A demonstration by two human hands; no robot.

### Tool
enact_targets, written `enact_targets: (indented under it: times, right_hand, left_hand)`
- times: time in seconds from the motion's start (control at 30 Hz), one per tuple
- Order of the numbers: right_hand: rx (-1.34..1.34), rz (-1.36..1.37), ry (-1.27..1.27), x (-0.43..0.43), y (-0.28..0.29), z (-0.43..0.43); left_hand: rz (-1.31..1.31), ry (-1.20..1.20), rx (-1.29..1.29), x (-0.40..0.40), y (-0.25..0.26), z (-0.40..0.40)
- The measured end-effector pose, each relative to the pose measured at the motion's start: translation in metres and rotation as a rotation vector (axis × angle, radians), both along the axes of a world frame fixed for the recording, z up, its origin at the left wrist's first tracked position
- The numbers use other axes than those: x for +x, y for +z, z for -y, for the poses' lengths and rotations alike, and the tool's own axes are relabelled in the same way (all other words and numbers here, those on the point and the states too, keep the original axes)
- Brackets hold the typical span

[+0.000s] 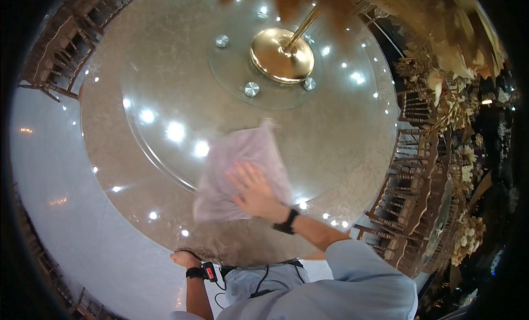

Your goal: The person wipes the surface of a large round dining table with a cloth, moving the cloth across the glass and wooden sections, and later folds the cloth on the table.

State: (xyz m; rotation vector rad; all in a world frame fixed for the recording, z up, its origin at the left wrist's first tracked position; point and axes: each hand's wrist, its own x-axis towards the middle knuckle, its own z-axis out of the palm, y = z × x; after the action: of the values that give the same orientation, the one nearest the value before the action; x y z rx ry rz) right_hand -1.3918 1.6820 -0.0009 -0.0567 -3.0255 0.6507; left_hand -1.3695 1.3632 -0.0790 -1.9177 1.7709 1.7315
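My right hand (258, 194) lies flat, palm down, on a pale pink cloth (244, 150), its fingers slightly spread. The cloth is spread over the near part of a round glass turntable (322, 146) and overlaps its front rim onto the marbled table top (231, 245). Both the hand and the cloth are blurred. My left hand (185, 259) is curled at the table's near edge, left of my body. Its fingers are mostly hidden, so I cannot tell whether they grip the edge.
A gold stand base (283, 55) with a slanting pole rests on a smaller glass disc with several metal knobs (251, 89). Blurred brown-gold foliage (446, 26) hangs at the upper right. Carved wooden chairs (62, 55) stand left and right. A cable (261, 280) runs along my front.
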Motion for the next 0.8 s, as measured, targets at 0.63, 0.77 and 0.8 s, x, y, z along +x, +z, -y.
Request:
enact_targets:
  times: [0.63, 0.77, 0.8]
  right_hand:
    - [0.523, -0.049, -0.682, 0.125, -0.067, -0.291]
    - [0.357, -0.083, -0.297, 0.108, -0.039, -0.154]
    - [0.173, -0.164, -0.223, 0.101, -0.034, -0.118]
  left_hand:
    - [0.042, -0.119, -0.168, 0.010, -0.019, 0.008]
    - [0.045, -0.087, -0.127, 0.003, 0.000, -0.002]
    - [0.047, -0.097, -0.102, 0.005, -0.011, 0.007]
